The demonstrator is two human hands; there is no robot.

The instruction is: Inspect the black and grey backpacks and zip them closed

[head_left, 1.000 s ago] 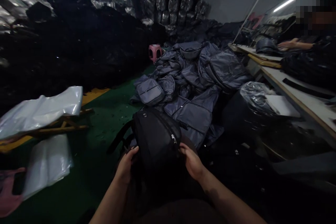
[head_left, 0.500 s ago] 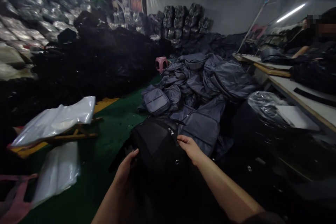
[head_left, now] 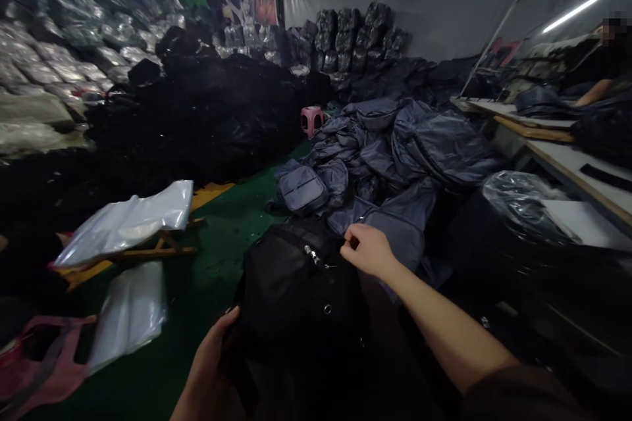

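Observation:
A black backpack (head_left: 291,289) lies in front of me over my lap. My left hand (head_left: 214,355) grips its lower left edge, thumb on top, fingers hidden beneath. My right hand (head_left: 366,250) is closed in a pinch at the bag's upper right corner, close to the metal zipper pull (head_left: 312,254); what it pinches is too small to see. Behind the bag rises a heap of grey-blue backpacks (head_left: 385,151).
Clear plastic bags (head_left: 131,220) rest on a wooden frame at left, more plastic (head_left: 128,312) and a pink stool (head_left: 39,362) below. A large black bag pile (head_left: 162,125) fills the left. Another person's arm (head_left: 592,92) rests on the worktable (head_left: 567,158) at right. A plastic-lined bin (head_left: 518,204) stands nearby.
My right hand moved up and away along the bag's top toward the zipper and closed into a pinch. My left hand slid lower on the bag's left edge. The view shifted.

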